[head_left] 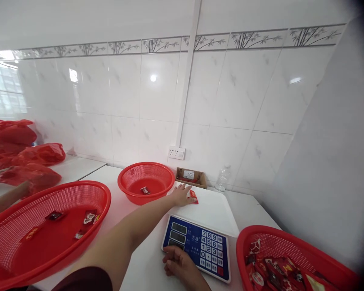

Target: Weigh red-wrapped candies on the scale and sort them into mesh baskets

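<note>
My left hand [182, 195] reaches over the white weighing tray [214, 208] of a digital scale, palm down with the fingers spread. Beside its thumb and fingers a small red packet [193, 196] lies on the tray, partly covered by the thumb. My right hand [183, 266] rests at the lower left edge of the scale's blue keypad panel [197, 246], its fingers loosely curled and apart, nothing visible in them. One of the panel's displays is partly hidden by it.
A red basket [239, 242] of wrapped snacks stands at right. Two more red baskets, a large one [107, 194] at left and a smaller one [171, 182] behind, hold few packets. A cardboard box [203, 180], a clear bottle [223, 178], red bags [44, 153] and another person's arm [10, 200] are visible.
</note>
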Demonstrator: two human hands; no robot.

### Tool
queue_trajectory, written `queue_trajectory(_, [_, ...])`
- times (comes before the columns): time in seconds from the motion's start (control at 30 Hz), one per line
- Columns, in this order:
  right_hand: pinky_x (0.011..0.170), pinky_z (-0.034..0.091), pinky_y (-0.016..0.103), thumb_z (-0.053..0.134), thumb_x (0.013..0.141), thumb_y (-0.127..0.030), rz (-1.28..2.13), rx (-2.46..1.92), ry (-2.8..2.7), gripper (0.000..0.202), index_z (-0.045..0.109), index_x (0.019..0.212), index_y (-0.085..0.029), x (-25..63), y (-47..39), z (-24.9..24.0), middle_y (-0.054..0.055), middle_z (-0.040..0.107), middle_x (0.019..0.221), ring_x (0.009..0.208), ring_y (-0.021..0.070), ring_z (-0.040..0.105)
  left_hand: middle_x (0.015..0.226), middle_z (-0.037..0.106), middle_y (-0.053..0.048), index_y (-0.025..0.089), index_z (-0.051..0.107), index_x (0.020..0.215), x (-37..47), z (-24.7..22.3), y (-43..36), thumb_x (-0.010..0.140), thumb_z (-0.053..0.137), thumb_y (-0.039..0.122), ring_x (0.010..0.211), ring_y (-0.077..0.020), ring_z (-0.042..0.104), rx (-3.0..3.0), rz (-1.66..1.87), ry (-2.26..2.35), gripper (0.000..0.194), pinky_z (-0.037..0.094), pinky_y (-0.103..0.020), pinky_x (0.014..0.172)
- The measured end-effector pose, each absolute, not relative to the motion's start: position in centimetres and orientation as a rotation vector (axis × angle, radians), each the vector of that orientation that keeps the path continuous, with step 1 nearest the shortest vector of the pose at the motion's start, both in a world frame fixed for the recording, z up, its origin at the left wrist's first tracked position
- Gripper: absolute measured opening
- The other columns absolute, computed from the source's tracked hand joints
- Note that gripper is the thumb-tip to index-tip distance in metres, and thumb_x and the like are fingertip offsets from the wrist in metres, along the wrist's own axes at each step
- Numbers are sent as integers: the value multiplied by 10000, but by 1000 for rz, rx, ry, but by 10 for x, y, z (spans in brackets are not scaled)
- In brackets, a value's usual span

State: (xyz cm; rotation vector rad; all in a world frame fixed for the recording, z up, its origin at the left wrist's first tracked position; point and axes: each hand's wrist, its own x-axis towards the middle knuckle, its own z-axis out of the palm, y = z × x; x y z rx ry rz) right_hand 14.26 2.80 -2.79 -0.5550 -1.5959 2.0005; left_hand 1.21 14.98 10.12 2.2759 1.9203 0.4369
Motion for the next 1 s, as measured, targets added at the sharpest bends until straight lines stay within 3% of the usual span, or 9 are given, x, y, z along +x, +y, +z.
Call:
queue_trajectory(0.13, [571,413,270,738,509,-570,2042,-559,-1600,617,535,940,-179,141,29,-22,-4,541,754,606,108,531,1367,338,-103,293,358,1283,37,94,157,733,350,689,1249,-330,282,2374,403,1876,678,276,-514,953])
queue_trajectory(0.3, [576,409,268,744,504,-558,2068,-553,-1610,613,530,931,-173,143,27,-11,-4,535,759,611,106,529,1139,527,-103,253,547,1078,54,95,155,801,343,580,1095,-308,436,2494,384,1876,474,350,-484,880])
queue_trajectory(0.47, [552,406,274,744,500,-545,2047,-569,-1592,595,546,920,-173,139,27,-18,-2,540,738,575,108,523,1073,546,-105,219,557,1026,52,97,154,862,333,448,1001,-257,510,2487,381,1937,360,433,-399,793])
queue_trajectory(0.7, [549,411,278,730,512,-553,2010,-555,-1599,596,556,934,-169,137,28,-28,9,551,746,582,118,533,1038,572,-61,158,538,1042,47,102,153,869,446,370,888,-165,562,2413,451,2031,289,465,-376,785])
queue_trajectory(1.0, [577,423,273,739,543,-489,2016,-592,-1608,556,558,950,-157,141,25,-17,6,549,769,622,115,539,1032,573,-59,151,530,1058,-11,141,158,862,474,332,864,-159,574,2250,646,2248,272,489,-357,748])
